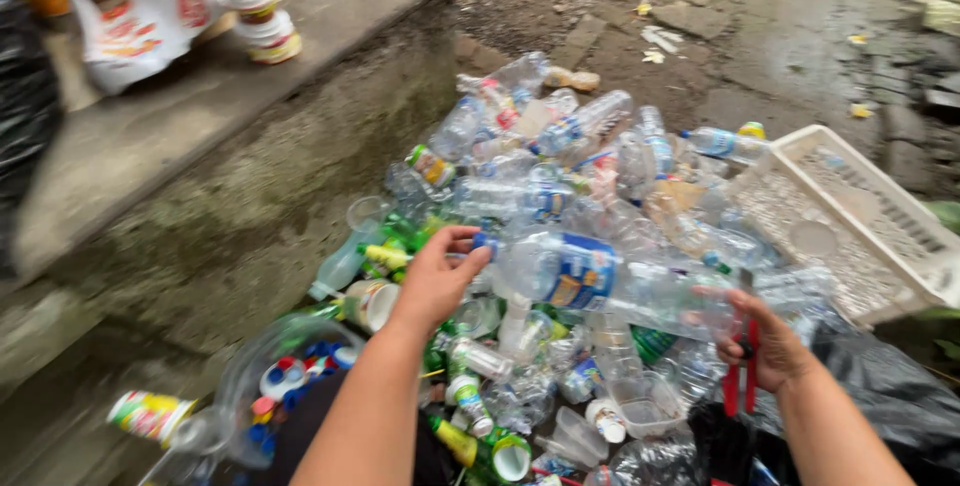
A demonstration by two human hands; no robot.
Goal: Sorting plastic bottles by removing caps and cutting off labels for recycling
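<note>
Fingers of the left hand (438, 281) are pinching the blue cap (487, 243) of a large clear plastic bottle (590, 281) with a blue label, which is lying on its side across the space between both hands. The right hand (768, 346) is closing around a red-handled tool (742, 371), probably scissors or cutters, while its fingertips are pressing against the bottle's far end.

Slipping looks like the main risk: the bottle is being held only at its two ends, so a loose pinch on the cap could let it roll down into the heap. The tool's blades are hidden, and working it so close to the other fingers could nick them, judging by how little room there is.

Both forearms are reaching forward and slightly inward, the left wrist bending down toward the cap, the right wrist staying low with the palm turned in.

Just beyond and below the hands, a pile of crushed bottles (560, 166) is spreading over the ground. Near the left elbow a clear bowl (245, 376) is holding coloured caps (300, 371). Beyond the right hand a white plastic basket (860, 216) is lying tilted. Well to the left, a concrete ledge (180, 116) is carrying stacked cups (258, 6) and a white bag (140, 26).
</note>
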